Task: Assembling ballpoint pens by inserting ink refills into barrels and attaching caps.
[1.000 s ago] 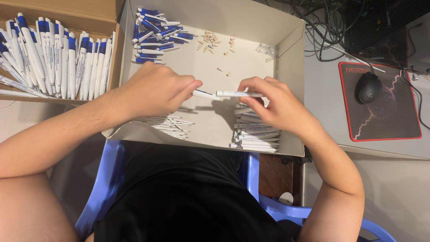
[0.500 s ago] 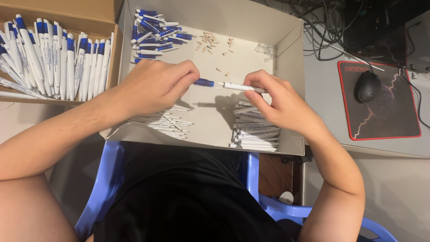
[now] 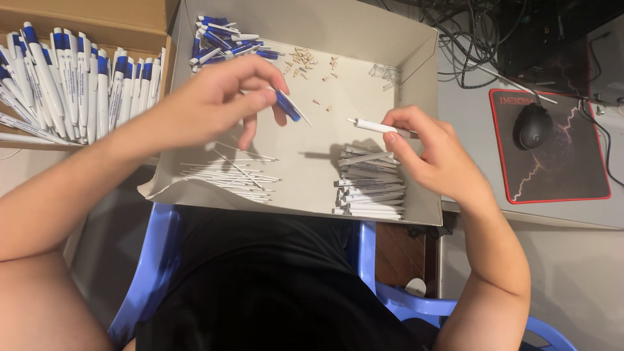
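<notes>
My left hand pinches a blue pen cap piece with a thin white refill sticking out of it, above a shallow cardboard box. My right hand grips a white pen barrel by its end, level with the blue piece and apart from it. Below my right hand lies a stack of white barrels. A heap of thin white refills lies under my left hand. Blue cap pieces are piled in the box's far left corner.
Small tan parts and clear springs lie at the back of the box. A second carton of finished blue-and-white pens sits at left. A black mouse rests on a red-edged pad at right. A blue plastic chair is under me.
The two halves of the pen have been pulled apart: my left hand drew the blue piece with refill away to the left, while my right hand kept the white barrel.
</notes>
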